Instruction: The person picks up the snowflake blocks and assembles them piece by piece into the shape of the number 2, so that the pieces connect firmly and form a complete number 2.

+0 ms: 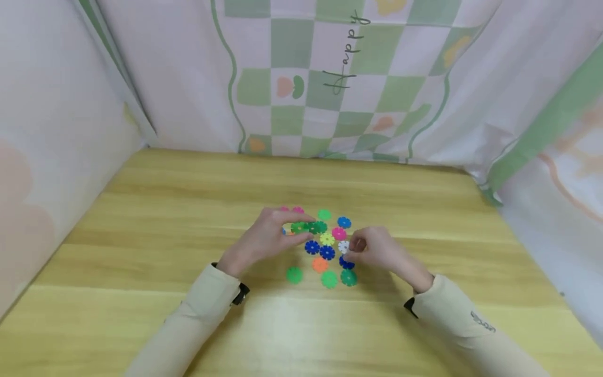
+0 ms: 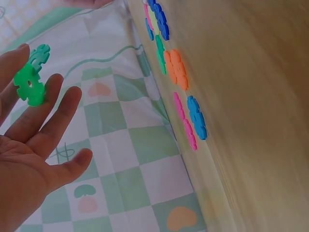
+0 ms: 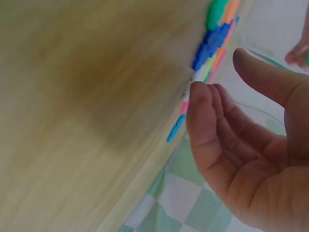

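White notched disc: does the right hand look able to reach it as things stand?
Probably yes: the right hand holds nothing visible, is right beside the white notched disc, and no other disc visibly covers it.

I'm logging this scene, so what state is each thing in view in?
Left grip: pinching, raised above wood-grain table.
Green notched plastic discs: pinched by left grip, apparently joined.
Right grip: fingers curved, thumb apart, nothing visibly held.
White notched plastic disc: near right fingertips, partly covered.
Orange notched plastic disc: lying flat on table.
Other coloured discs: lying on table.
Green-and-white checked cloth: hanging behind table.
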`<state>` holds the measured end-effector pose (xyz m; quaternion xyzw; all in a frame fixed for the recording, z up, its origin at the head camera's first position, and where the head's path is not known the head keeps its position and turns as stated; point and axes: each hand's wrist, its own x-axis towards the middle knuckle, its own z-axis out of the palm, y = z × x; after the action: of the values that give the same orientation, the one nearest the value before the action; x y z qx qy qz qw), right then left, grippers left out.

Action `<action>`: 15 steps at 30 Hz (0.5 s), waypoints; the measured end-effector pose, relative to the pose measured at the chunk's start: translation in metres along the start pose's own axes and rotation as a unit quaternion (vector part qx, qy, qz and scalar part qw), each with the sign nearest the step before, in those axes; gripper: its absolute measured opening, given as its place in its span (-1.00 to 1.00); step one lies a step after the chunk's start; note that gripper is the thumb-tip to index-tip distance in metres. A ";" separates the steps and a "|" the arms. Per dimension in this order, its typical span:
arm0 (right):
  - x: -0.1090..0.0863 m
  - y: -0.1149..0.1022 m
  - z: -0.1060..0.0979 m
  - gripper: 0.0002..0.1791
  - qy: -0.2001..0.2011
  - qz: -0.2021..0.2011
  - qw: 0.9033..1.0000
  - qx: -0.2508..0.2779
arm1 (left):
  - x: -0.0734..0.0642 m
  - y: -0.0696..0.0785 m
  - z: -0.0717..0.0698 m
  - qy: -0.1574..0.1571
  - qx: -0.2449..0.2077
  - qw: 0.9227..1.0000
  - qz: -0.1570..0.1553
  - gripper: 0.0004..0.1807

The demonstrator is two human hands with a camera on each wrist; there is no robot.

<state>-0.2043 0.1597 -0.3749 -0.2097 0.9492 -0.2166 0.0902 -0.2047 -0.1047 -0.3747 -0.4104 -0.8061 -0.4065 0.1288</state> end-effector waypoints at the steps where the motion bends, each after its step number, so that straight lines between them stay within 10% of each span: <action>1: -0.001 0.000 0.002 -0.78 -0.005 0.014 1.000 -0.004 | 0.000 0.000 0.000 -0.005 0.001 1.000 -0.001 -0.70; 15: -0.004 -0.010 0.012 -0.70 -0.024 0.073 0.997 -0.022 | -0.001 -0.002 -0.002 -0.030 -0.004 0.999 -0.019 -0.69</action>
<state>-0.1941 0.1484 -0.3812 -0.1465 0.9642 -0.1831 0.1239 -0.2053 -0.1073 -0.3754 -0.4075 -0.8153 -0.4001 0.0954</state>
